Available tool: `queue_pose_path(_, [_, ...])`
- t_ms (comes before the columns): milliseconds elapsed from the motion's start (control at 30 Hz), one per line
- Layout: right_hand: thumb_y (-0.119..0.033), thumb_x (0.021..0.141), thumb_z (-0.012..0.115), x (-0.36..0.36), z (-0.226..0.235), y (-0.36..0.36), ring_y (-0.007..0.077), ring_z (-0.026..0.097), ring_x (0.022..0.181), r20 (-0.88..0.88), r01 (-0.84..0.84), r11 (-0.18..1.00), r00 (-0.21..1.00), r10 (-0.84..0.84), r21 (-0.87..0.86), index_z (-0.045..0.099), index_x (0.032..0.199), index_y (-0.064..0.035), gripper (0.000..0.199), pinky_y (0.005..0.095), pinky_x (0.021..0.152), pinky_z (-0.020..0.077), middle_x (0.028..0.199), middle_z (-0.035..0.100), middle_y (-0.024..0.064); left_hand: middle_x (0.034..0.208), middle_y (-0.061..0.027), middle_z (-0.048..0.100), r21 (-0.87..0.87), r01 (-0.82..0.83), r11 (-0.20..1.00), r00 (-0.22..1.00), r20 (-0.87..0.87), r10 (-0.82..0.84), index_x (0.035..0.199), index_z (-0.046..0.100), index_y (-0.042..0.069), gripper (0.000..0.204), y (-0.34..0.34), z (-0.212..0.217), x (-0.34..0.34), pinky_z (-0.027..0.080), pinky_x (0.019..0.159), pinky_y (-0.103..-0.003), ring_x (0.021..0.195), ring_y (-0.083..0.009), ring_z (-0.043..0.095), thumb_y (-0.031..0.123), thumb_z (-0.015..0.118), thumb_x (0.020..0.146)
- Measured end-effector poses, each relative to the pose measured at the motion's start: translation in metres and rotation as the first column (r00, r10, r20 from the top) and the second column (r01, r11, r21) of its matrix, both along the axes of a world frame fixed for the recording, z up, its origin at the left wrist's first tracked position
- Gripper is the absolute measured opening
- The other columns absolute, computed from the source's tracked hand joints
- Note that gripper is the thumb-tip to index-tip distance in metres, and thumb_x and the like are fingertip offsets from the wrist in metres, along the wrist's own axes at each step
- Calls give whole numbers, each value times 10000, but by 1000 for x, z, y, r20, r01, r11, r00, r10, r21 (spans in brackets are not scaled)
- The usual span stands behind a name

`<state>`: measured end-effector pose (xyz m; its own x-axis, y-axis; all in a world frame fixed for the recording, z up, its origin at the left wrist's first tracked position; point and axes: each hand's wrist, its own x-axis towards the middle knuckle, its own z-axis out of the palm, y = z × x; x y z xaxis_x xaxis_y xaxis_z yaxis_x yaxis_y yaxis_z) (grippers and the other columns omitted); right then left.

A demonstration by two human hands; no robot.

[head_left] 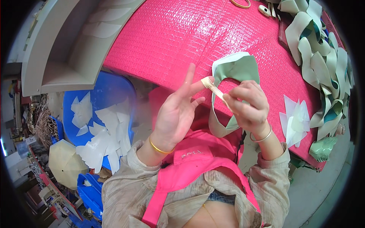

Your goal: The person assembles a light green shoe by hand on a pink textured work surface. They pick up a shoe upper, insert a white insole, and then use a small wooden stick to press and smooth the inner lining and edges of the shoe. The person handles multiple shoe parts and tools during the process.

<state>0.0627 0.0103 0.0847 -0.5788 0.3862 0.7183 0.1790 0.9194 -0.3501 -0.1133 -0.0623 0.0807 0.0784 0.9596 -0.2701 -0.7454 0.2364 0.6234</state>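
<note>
The room looks like a busy workshop, and the bright pink, glossy covering of the counter (163,41) dominates it. Just off the counter's near edge, a person in a pink apron (194,150) has the left hand (176,110) raised, its fingers spread and gripping nothing. A cream strip (216,91) is wound round that index finger, and the right hand (247,102) pinches the other end between thumb and fingertips, drawing it taut. I'd judge the strip thin, light and a bit stretchy; its loose end seems the place to hold, with a gentle pull lest it tear.

Behind the right hand, a pale green ring-shaped piece (239,68) lies across the counter's near edge, its lower band hanging over. Whether that hand touches it, I can't tell. It looks light and floppy, perhaps slick, so its broad flap would give the surest hold.

Farther out, translucent white sheets (294,123) lie near the counter's right end, beside a heap of similar pale green pieces (317,72). At the counter's far edge sits a white key fob (264,10). Left of the counter, a blue tub (114,83) holds white scraps (112,129).
</note>
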Motion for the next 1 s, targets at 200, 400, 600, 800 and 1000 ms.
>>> queue_pose_path(200, [38,690,658,-8,14,0,197,555,635,8,143,891,988,-155,-431,597,747,-3,93,277,560,432,761,567,76,1465,-107,207,264,111,958,680,-723,120,1188,541,-2,389,2,-14,0,169,1069,-364,1315,-215,232,244,362,945])
queue_pose_path(400, [29,699,666,-12,22,11,140,566,662,56,109,750,994,-95,-652,563,721,26,105,252,591,452,751,576,67,1442,-133,262,266,259,928,562,-824,80,1132,621,111,325,3,-16,-10,143,1071,-386,1310,-259,236,256,424,918])
queue_pose_path(600, [5,699,671,-12,25,13,135,562,651,72,77,698,997,-36,-712,559,716,26,115,253,606,450,728,570,61,1405,-145,318,208,279,938,683,-729,-42,1078,641,61,281,4,-9,-7,185,1065,-386,1301,-242,265,189,523,858])
queue_pose_path(800, [-100,797,610,-5,19,15,92,545,639,-34,-71,265,989,140,-962,578,755,7,119,230,604,437,718,589,25,1305,-86,403,235,308,922,830,-540,-140,980,675,55,188,3,-7,-7,307,997,-357,1183,-204,402,140,613,824])
queue_pose_path(1000, [-113,798,604,-3,2,4,103,541,619,325,248,472,942,86,-846,560,859,17,150,250,564,438,799,598,50,1254,-53,399,115,204,972,961,-211,-177,925,670,6,162,1,-6,-1,366,938,-307,1109,-144,451,122,602,835])
